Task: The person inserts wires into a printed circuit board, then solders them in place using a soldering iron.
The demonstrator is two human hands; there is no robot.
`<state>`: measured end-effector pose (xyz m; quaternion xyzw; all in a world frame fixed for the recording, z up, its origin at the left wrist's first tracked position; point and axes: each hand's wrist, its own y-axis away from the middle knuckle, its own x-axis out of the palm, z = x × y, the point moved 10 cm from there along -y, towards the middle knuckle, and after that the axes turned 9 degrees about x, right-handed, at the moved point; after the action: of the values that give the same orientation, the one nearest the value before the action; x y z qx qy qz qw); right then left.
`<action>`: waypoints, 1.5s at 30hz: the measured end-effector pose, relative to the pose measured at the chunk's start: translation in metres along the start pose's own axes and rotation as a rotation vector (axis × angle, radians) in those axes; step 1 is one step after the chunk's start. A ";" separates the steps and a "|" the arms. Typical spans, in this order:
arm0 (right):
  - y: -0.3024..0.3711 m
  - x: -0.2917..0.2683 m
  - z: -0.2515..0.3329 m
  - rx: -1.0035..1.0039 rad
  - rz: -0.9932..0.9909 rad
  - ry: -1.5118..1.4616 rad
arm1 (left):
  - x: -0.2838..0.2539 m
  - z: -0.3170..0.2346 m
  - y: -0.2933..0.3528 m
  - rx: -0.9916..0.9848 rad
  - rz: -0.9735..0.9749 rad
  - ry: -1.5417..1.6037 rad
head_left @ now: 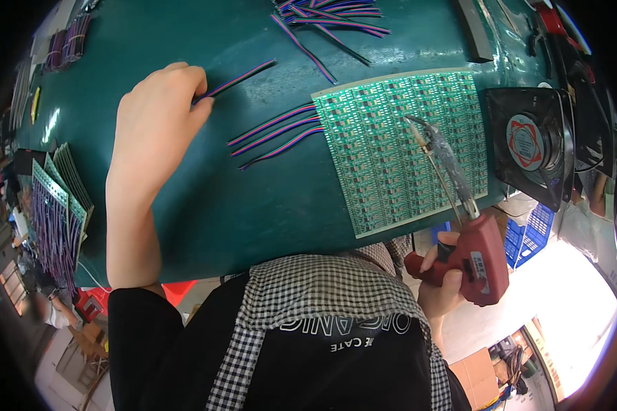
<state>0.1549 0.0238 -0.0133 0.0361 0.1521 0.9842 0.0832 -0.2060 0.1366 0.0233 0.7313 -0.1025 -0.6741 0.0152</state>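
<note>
My left hand [159, 109] pinches one end of a short flat ribbon wire [243, 77] with black, blue and pink strands, its other end pointing away to the right. In my right hand [440, 291] is a red pistol-grip soldering gun [485, 264]. Its long barrel and thin feed tube reach up over a green circuit board panel [384, 164], with the tip above the board's right half; whether it touches cannot be made out. Three similar ribbon wires [277, 130] lie side by side with their right ends at the panel's left edge.
More ribbon wires [332, 17] are heaped at the far side of the green table [192, 233]. A black square fan [528, 147] stands right of the panel. Several boards with wires [62, 198] stand at the left edge. A blue crate [531, 233] sits below the table's right side.
</note>
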 end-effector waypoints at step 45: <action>-0.004 0.034 -0.015 0.209 0.371 0.317 | 0.014 -0.121 0.049 0.752 -0.715 0.072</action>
<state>0.1205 0.0290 -0.0276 -0.0829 0.2548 0.9549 -0.1278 -0.0914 0.0722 0.0284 0.6983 -0.0809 -0.5282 -0.4763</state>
